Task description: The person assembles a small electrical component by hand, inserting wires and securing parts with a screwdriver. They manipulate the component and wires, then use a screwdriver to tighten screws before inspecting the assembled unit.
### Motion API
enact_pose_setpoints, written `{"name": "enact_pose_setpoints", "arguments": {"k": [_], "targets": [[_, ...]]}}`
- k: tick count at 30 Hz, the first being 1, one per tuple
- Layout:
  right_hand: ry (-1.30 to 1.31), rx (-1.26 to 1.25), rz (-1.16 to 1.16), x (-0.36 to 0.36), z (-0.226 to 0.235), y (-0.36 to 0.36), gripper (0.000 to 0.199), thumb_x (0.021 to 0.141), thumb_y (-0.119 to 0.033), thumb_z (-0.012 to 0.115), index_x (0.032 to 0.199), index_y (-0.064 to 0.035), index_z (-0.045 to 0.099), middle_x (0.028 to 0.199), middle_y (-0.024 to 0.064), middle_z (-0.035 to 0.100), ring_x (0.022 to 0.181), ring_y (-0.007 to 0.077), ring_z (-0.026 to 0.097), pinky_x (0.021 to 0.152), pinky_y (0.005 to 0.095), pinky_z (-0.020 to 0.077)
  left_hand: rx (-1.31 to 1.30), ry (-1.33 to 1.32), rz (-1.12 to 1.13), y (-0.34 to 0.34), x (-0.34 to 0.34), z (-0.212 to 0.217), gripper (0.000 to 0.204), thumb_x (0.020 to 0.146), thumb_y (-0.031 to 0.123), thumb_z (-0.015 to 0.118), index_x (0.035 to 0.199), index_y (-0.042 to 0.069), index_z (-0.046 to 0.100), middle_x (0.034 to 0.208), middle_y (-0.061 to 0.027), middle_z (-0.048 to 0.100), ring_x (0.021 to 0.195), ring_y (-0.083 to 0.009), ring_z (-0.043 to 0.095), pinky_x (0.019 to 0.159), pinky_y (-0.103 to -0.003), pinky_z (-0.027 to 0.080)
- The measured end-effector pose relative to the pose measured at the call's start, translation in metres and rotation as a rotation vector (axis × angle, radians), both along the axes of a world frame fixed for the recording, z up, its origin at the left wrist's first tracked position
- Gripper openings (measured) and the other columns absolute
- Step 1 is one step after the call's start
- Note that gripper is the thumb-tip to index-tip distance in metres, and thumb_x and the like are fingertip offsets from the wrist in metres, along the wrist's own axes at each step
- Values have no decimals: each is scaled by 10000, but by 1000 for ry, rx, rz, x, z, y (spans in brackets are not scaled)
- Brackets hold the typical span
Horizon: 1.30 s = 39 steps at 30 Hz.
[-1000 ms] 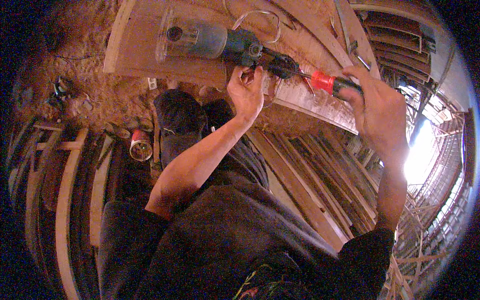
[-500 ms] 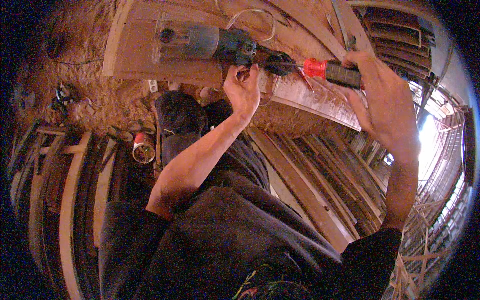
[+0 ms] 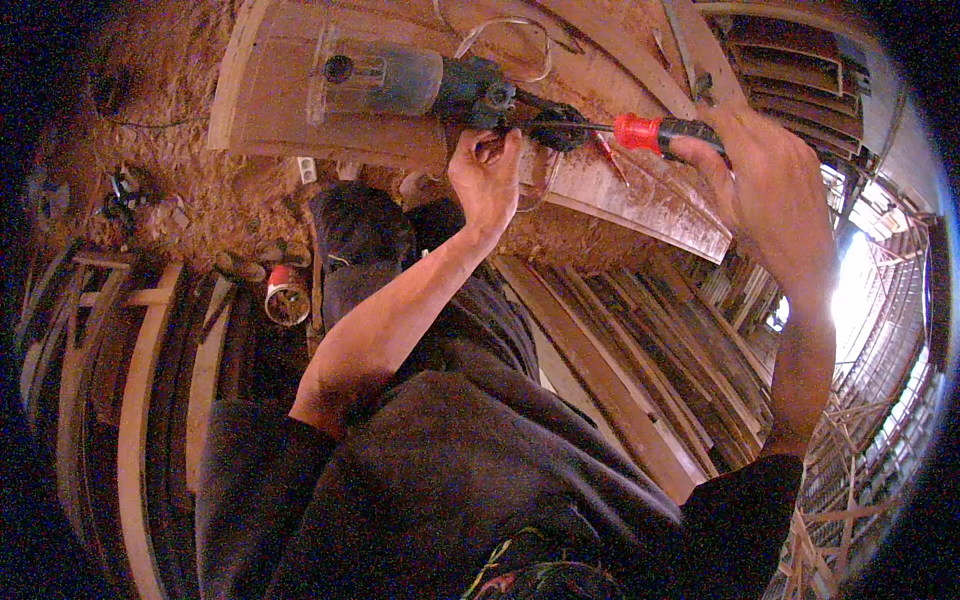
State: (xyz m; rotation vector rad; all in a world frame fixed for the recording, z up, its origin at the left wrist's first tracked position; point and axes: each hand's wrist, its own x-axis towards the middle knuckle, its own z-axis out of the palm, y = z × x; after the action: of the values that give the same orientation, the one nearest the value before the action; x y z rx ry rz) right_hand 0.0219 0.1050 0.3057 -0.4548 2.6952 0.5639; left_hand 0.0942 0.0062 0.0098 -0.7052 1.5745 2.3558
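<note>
On the wooden workbench [image 3: 270, 110] lies a power tool [image 3: 470, 92] with a dark body and a clear housing [image 3: 400, 85] on its left; it looks like a trim router. My right hand [image 3: 770, 190] is closed round the black-and-red handle of a screwdriver [image 3: 638, 132], its shaft running left to the tool's dark body. Where the tip meets the tool is too dark to make out. At the near side of the body, my left hand [image 3: 485, 180] has thumb and fingertips curled together in a pinch. What they hold, if anything, is hidden.
A thin red pen-like stick [image 3: 612, 158] lies on the bench beneath the screwdriver. Loops of clear cord [image 3: 548, 55] lie behind the tool. Below are a red-and-white can [image 3: 287, 297], stacked wooden strips [image 3: 620, 370] and wooden frames [image 3: 145, 400]. Sawdust covers the ground at left.
My right hand has shifted its grip, its fingers and thumb now closer round the screwdriver handle, which has moved slightly right. My left hand stays almost in place at the tool.
</note>
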Motion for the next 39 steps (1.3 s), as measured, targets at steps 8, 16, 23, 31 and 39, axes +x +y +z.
{"name": "enact_pose_setpoints", "arguments": {"k": [8,16,23,31,39], "targets": [[-10,-128,104,-2,8,-4,397,909,-340,688,1180,-65,598,902,192,695,825,438,663,749,484,525,60,-2,9,-1,1,-2,219,851,88,791,987,-10,649,965,-86,685,843,-153,630,736,-292,528],[-145,-13,-62,2,7,-7,416,846,-253,739,1198,-84,595,1065,165,638,959,375,658,761,460,536,52,13,-10,-4,1,0,194,874,64,749,994,-31,629,924,-81,692,844,-131,631,752,-270,509],[-72,-182,142,7,-4,8,376,898,-304,689,1163,-49,609,1072,177,640,967,378,658,764,452,540,90,11,-25,-5,3,-3,196,873,64,747,1010,-24,639,924,-67,692,847,-127,623,773,-267,503],[-199,-59,-51,1,8,-12,469,928,-405,646,1209,-33,595,1077,191,667,980,397,651,831,483,528,65,15,-41,-9,-1,-2,161,872,56,742,977,-27,653,907,-53,687,837,-115,609,775,-270,489],[-325,45,-101,1,5,-15,404,915,-343,672,1211,-77,599,1088,160,652,950,387,659,817,491,529,65,27,-8,-6,-1,4,205,865,103,764,992,-24,663,931,-68,697,837,-133,626,772,-278,507]]}}
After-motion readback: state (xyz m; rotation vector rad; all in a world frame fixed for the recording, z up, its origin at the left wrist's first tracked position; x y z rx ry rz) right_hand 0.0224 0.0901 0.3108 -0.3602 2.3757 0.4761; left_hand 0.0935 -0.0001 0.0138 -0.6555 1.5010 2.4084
